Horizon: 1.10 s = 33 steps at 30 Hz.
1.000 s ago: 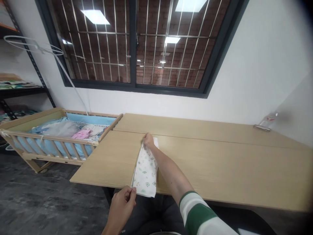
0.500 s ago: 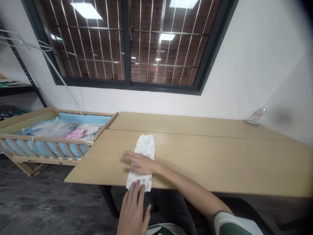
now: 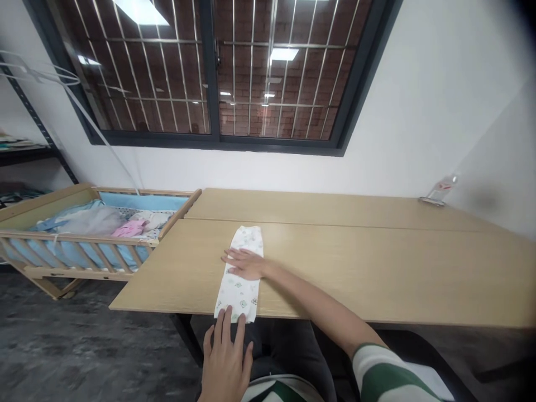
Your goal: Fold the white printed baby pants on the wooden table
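Observation:
A long, narrow piece of folded white cloth [image 3: 240, 293] with a small green and dark print lies flat on the wooden table [image 3: 355, 268], its near end reaching the front edge. Across the cloth's middle rests my right hand [image 3: 245, 263], palm down, fingers stretched to the left. My left hand [image 3: 226, 354] is at the table's front edge with fingers spread. Its fingertips are at the near end of the cloth; whether they press on it I cannot tell. Neither hand grips anything.
A wooden crib [image 3: 104, 241] with blue lining, pink and white cloths and white netting stands left of the table. A clear bottle [image 3: 441, 188] is at the back right. Behind the table is a barred window [image 3: 272, 72]. A dark shelf [image 3: 29, 155] stands at far left.
My right hand has slid slightly up the cloth, away from me, and now lies still enough to show its fingers. My left fingers have spread wider. The view has shifted slightly.

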Each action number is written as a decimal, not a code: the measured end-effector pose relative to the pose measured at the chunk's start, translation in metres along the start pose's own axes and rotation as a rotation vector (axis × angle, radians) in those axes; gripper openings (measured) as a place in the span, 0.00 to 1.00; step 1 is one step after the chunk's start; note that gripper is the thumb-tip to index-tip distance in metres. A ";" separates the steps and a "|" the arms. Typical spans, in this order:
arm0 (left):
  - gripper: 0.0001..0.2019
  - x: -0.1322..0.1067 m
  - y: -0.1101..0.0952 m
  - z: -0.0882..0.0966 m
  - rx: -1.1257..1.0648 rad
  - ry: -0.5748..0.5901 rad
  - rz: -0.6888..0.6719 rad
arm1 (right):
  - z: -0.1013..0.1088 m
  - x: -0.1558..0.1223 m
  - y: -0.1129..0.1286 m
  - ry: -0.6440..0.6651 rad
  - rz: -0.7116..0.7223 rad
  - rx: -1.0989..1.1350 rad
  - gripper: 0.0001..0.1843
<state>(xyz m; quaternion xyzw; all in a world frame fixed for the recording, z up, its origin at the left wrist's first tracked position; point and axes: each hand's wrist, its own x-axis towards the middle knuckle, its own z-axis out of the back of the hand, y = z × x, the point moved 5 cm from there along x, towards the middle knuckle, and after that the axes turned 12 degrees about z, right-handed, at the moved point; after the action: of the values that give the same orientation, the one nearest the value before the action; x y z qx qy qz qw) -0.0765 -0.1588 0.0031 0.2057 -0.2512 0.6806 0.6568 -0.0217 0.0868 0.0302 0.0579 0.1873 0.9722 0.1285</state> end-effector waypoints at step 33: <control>0.17 0.052 0.082 -0.004 -0.306 0.060 -0.336 | -0.035 -0.126 0.127 -0.365 0.088 -0.326 0.17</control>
<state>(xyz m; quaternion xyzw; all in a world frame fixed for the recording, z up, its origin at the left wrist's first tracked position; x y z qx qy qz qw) -0.1610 -0.1163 0.0260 0.1220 -0.2940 0.5214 0.7917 0.0652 -0.0732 0.0378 0.2190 -0.0010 0.9676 0.1255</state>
